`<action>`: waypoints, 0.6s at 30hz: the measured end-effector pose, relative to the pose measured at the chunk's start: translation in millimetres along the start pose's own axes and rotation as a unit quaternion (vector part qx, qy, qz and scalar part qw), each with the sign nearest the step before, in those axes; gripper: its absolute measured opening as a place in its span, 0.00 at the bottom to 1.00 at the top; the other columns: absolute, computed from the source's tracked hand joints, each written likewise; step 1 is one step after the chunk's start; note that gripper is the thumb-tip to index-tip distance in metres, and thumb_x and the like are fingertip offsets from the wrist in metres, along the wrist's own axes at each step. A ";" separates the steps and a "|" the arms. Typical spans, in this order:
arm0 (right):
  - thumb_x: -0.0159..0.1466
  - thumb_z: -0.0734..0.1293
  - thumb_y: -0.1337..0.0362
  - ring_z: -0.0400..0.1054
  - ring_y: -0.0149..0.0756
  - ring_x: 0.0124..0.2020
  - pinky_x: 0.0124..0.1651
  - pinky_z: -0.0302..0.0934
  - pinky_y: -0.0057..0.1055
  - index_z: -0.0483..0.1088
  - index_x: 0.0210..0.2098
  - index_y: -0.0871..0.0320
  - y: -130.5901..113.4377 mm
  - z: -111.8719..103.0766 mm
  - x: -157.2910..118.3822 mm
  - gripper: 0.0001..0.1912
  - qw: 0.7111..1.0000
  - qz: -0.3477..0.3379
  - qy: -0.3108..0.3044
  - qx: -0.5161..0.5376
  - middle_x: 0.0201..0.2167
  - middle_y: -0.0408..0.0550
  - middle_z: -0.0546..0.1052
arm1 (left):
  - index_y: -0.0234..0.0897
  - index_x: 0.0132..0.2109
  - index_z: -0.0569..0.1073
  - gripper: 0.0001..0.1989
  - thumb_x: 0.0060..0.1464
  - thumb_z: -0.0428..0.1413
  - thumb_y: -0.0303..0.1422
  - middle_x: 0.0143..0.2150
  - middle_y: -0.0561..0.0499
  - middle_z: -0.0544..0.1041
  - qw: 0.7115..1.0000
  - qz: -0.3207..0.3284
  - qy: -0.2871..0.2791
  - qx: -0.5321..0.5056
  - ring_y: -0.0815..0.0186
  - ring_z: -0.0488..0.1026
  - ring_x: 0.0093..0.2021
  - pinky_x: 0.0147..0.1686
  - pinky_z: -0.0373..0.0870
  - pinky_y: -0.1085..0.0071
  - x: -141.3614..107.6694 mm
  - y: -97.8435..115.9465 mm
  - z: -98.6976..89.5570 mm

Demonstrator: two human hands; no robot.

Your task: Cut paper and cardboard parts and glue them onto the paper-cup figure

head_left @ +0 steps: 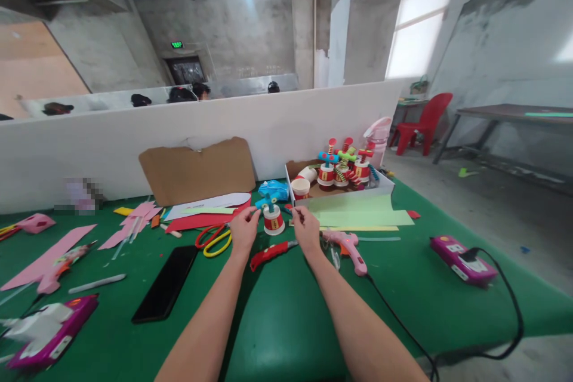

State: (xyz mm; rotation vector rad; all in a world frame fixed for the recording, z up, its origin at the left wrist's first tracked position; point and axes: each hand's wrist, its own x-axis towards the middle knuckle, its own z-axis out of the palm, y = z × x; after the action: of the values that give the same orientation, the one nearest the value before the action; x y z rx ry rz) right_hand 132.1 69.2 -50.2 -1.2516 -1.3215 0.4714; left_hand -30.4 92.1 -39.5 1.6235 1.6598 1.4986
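My left hand (244, 231) and my right hand (305, 228) reach out over the green table (286, 310), one on each side of a small red-and-white paper cup craft (273, 219) with a blue piece on top. Each hand pinches an end of something thin near the cup; what it is I cannot tell. A red utility knife (268, 255) lies just below the hands. A pink glue gun (349, 249) lies right of my right hand. Red and yellow scissors (215, 237) lie left of my left hand.
A white box (385, 186) with several finished cup crafts stands at the back right, green paper sheets (358, 213) before it. A black phone (166, 289), pink paper strips (49, 253), cardboard (197, 170), pink power strips (463, 259) with cable, a white partition (134, 131) behind.
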 end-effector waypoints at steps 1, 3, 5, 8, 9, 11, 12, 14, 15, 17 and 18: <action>0.62 0.56 0.57 0.66 0.34 0.24 0.31 0.58 0.29 0.71 0.32 0.59 -0.3 0.2 -0.1 0.16 1.000 -0.002 -0.003 0.002 0.22 0.46 0.73 | 0.35 0.34 0.77 0.14 0.47 0.54 0.40 0.17 0.57 0.68 1.000 -0.002 0.006 0.001 0.69 0.64 0.21 0.25 0.60 0.73 1.1 -2.8 1.6; 0.62 0.56 0.56 0.66 0.34 0.24 0.30 0.58 0.28 0.71 0.32 0.59 -1.7 0.3 -0.4 0.17 1.000 -0.003 -0.009 0.005 0.21 0.46 0.73 | 0.34 0.35 0.78 0.13 0.47 0.55 0.39 0.18 0.56 0.69 1.000 -0.009 0.012 -0.001 0.69 0.65 0.22 0.26 0.61 0.73 3.3 -7.1 3.6; 0.62 0.56 0.56 0.66 0.34 0.23 0.30 0.58 0.28 0.71 0.32 0.60 -3.7 0.2 -0.6 0.17 1.000 -0.001 -0.016 0.006 0.20 0.45 0.72 | 0.34 0.35 0.78 0.13 0.47 0.55 0.38 0.18 0.56 0.70 1.000 -0.016 0.015 -0.002 0.69 0.65 0.22 0.27 0.62 0.73 5.0 -9.2 4.0; 0.62 0.56 0.55 0.65 0.34 0.22 0.29 0.58 0.28 0.71 0.32 0.60 -6.8 -0.5 -0.8 0.17 1.000 0.004 -0.023 0.006 0.19 0.44 0.71 | 0.34 0.36 0.79 0.13 0.47 0.55 0.38 0.17 0.56 0.69 1.000 -0.015 0.014 -0.004 0.69 0.65 0.21 0.27 0.62 0.72 6.5 -8.8 2.3; 0.62 0.57 0.55 0.65 0.34 0.22 0.29 0.58 0.28 0.71 0.32 0.60 -7.6 -0.8 -0.9 0.17 1.000 0.005 -0.023 0.007 0.19 0.44 0.71 | 0.34 0.36 0.79 0.14 0.47 0.55 0.38 0.17 0.56 0.69 1.000 -0.012 0.010 -0.005 0.69 0.65 0.21 0.27 0.62 0.73 6.8 -8.3 1.2; 0.62 0.57 0.56 0.65 0.34 0.22 0.29 0.58 0.28 0.71 0.32 0.60 -8.8 -1.3 -1.2 0.17 1.000 0.005 -0.024 0.011 0.19 0.44 0.71 | 0.35 0.37 0.79 0.14 0.48 0.55 0.39 0.17 0.57 0.68 1.000 -0.003 0.001 -0.009 0.69 0.64 0.21 0.26 0.61 0.73 7.2 -7.5 -1.7; 0.61 0.57 0.55 0.65 0.34 0.22 0.28 0.58 0.28 0.71 0.32 0.59 -9.2 -1.4 -1.4 0.16 1.000 0.005 -0.025 0.012 0.18 0.44 0.71 | 0.35 0.38 0.78 0.15 0.48 0.54 0.39 0.17 0.57 0.68 1.000 0.002 -0.003 -0.013 0.69 0.64 0.21 0.25 0.60 0.73 7.4 -7.4 -3.3; 0.61 0.57 0.55 0.65 0.34 0.21 0.28 0.58 0.28 0.71 0.32 0.59 -9.5 -1.5 -1.7 0.16 1.000 0.005 -0.026 0.014 0.18 0.44 0.71 | 0.36 0.41 0.78 0.15 0.49 0.54 0.39 0.17 0.57 0.67 1.000 0.008 -0.004 -0.024 0.69 0.64 0.21 0.26 0.60 0.73 7.7 -7.8 -6.4; 0.61 0.58 0.55 0.65 0.34 0.21 0.28 0.58 0.28 0.71 0.32 0.59 -9.7 -1.4 -1.8 0.16 1.000 0.005 -0.028 0.014 0.17 0.43 0.71 | 0.36 0.41 0.78 0.16 0.49 0.54 0.39 0.17 0.57 0.67 1.000 0.010 -0.001 -0.029 0.69 0.64 0.21 0.26 0.60 0.74 7.7 -8.2 -8.0; 0.61 0.58 0.55 0.65 0.34 0.21 0.28 0.58 0.28 0.71 0.32 0.59 -10.2 -1.3 -2.0 0.16 0.999 0.003 -0.029 0.012 0.17 0.43 0.71 | 0.36 0.43 0.77 0.16 0.50 0.54 0.38 0.18 0.57 0.68 0.999 0.011 0.011 -0.034 0.69 0.65 0.22 0.27 0.60 0.73 6.9 -8.8 -10.8; 0.61 0.58 0.55 0.65 0.34 0.21 0.28 0.58 0.28 0.71 0.32 0.59 -10.7 -1.3 -2.0 0.16 0.999 0.003 -0.030 0.011 0.17 0.43 0.71 | 0.36 0.43 0.76 0.16 0.50 0.53 0.38 0.18 0.57 0.68 0.999 0.011 0.017 -0.033 0.69 0.65 0.22 0.27 0.61 0.73 6.1 -9.0 -12.1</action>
State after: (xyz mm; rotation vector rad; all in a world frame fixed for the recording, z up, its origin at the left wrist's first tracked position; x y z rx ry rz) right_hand 128.7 63.3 -41.6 -1.2331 -1.3604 0.5308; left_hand -46.4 94.6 -40.3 1.5939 1.5978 1.5836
